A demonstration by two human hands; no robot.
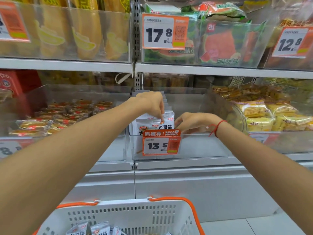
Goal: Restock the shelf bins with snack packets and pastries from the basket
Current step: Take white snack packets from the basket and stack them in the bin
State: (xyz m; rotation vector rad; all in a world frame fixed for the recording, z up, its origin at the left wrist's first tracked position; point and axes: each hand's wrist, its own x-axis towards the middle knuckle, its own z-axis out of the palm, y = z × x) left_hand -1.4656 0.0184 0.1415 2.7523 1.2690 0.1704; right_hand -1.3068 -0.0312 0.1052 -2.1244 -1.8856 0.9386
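Note:
Several white snack packets stand in a row in the clear middle bin on the lower shelf, behind a 13.5 price tag. My left hand reaches down over the row, its fingertips pressing on the top edges of the front packets. My right hand is inside the same bin just right of the row, fingers curled against the packets' side. A white basket with orange handles sits at the bottom, with more white packets in it.
The left bin holds brown wrapped pastries; the right bin holds yellow wrapped cakes. The upper shelf carries yellow bread packs and watermelon toast packs. Shelf edge runs above my hands.

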